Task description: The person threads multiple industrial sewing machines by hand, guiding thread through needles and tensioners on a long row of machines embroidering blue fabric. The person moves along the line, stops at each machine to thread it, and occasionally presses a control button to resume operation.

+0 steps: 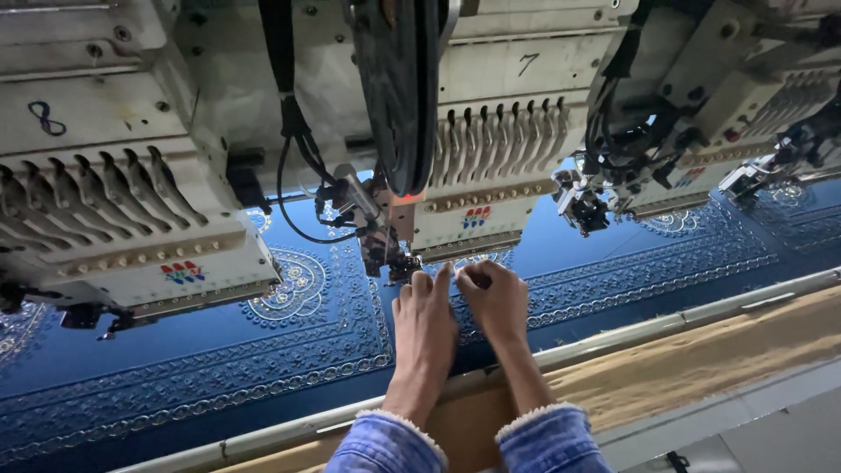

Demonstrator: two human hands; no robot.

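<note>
Nearest the camera, two denim cuffs with pale fleecy lining reach forward over a metal frame rail (613, 337) that runs slantwise along the front edge of the machine bed. Beyond that rail lies the blue fabric (175, 368), stretched flat and already covered with bands and round medallions of light stitching. Both hands rest on this cloth side by side, almost touching. The left hand (425, 324) lies palm down with its fingers straight and pointing up toward the needle area, its grip apart and pressing the fabric flat rather than holding anything. The right hand (497, 298) is curled, thumb and forefinger drawn together in a pinch just below the needles; whether a thread end sits between them is too fine to tell. The step in hand looks like tending thread or cloth right under the middle embroidery head (491, 175); the next move would call for a small, steady pull or feed, with fingers kept clear of the needle tips. Further back, a neighbouring embroidery head (114, 219) stands to the left and another (701, 105) to the right.
</note>
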